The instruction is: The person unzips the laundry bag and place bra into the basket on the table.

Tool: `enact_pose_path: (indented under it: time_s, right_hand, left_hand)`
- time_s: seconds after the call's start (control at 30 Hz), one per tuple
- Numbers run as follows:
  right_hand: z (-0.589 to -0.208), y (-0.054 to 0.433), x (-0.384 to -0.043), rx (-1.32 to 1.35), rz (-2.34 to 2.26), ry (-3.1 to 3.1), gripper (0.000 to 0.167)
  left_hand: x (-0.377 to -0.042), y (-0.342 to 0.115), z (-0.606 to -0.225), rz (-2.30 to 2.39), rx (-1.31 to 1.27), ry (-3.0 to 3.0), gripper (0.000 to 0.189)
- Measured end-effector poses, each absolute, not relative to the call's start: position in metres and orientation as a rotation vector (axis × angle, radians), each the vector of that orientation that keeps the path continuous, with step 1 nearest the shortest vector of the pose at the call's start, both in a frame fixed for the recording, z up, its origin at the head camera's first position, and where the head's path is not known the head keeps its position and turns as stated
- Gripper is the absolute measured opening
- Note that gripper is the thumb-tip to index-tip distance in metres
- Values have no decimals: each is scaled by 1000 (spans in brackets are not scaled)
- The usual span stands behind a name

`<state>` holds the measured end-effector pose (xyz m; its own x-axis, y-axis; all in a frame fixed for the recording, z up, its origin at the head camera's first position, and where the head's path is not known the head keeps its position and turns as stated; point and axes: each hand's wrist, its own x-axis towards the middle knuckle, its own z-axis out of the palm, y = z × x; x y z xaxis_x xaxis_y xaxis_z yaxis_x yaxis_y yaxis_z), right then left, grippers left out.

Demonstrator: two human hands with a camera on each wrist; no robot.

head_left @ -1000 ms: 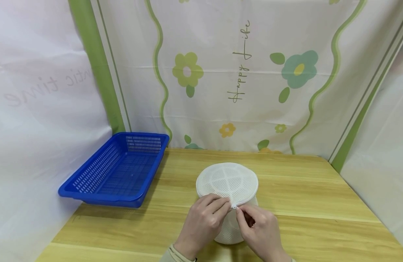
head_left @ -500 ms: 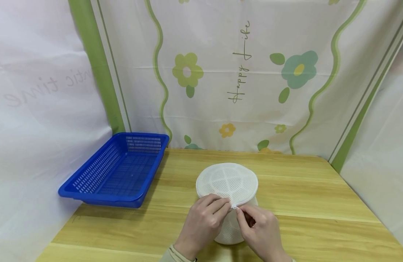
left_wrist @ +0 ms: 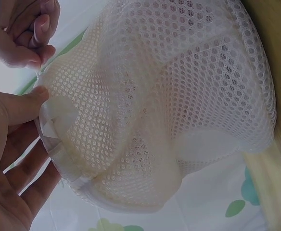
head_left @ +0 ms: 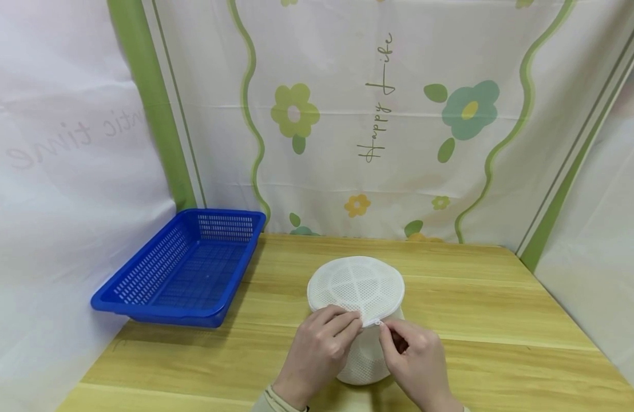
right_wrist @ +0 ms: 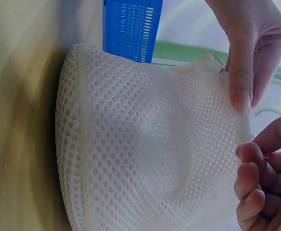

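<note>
A white mesh laundry bag (head_left: 360,283), round and drum-shaped, stands upright on the wooden table with its flat lid on top. My left hand (head_left: 319,350) holds the front of the lid's rim, thumb below and fingers over the top. Just to its right, my right hand (head_left: 419,357) pinches the small white zipper pull (head_left: 377,323) between thumb and index finger. Seen from the left wrist, the mesh side (left_wrist: 140,96) looks creased and slack, with the left thumb pressing its edge. In the right wrist view a round panel (right_wrist: 164,149) shows through the mesh.
A blue plastic basket (head_left: 206,274) with slotted walls sits on the left of the table (head_left: 502,320). A white curtain (head_left: 337,143) printed with flowers hangs behind the table, with more white cloth on both sides.
My right hand has shifted slightly right along the rim, drawing the zipper pull a little away from the left hand. The left hand stays put on the rim.
</note>
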<state>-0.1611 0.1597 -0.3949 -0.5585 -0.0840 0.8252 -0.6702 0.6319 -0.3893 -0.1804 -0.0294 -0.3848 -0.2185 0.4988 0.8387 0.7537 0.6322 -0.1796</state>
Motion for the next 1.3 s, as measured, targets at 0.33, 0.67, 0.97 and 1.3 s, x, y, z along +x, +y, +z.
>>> enact_pose_path:
  time_s: [0.33, 0.67, 0.97, 1.3]
  right_hand:
    - [-395, 160, -162, 581, 915, -2022, 20]
    - [-395, 160, -162, 598, 919, -2007, 21]
    - [-396, 161, -162, 609, 936, -2023, 19]
    - [-399, 155, -164, 792, 905, -1890, 13]
  left_hand:
    - [-180, -29, -385, -336, -993, -1875, 26]
    - [-180, -29, -385, -339, -989, -1882, 26]
    - [-180, -29, -385, -346, -989, -1887, 24]
    - [-179, -28, -385, -370, -997, -1934, 10]
